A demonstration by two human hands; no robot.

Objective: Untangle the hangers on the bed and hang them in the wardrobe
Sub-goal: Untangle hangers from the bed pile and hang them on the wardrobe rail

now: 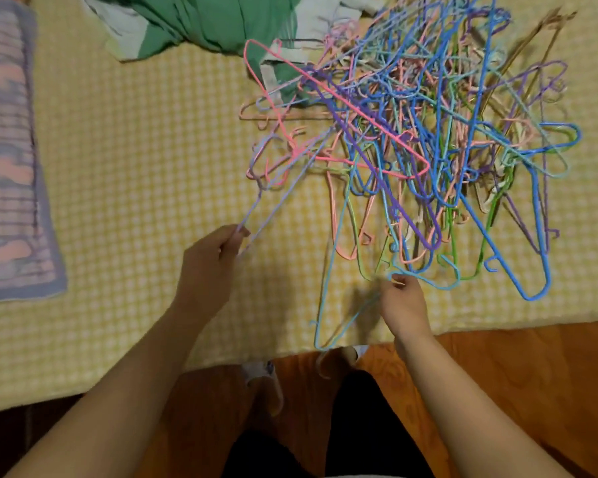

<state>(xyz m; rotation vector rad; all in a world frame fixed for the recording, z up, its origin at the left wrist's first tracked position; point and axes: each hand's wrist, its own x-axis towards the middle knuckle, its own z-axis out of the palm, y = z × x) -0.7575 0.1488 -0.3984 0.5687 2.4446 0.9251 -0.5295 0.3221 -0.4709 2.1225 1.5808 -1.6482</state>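
Bed (118, 167): yellow checked cover, no containers on it; its near edge meets an orange-brown floor (515, 374).

Light-blue hanger (328, 270): nearest item, overhanging the bed's near edge, its upper end running into the pile.

Right hand (403, 305): at the pile's near edge, grip pinched together on a light-blue hook; which hanger the hook belongs to cannot be told.

Left hand (208, 267): left of the pile, grip clamped on a lilac hanger (277, 191) whose far end is still caught in the pile.

Hanger pile (428, 139): many coloured hangers, interlocked, on the bed.

Green cloth (204, 22): beyond the pile.

Striped blanket (7, 167): far left of the pile.
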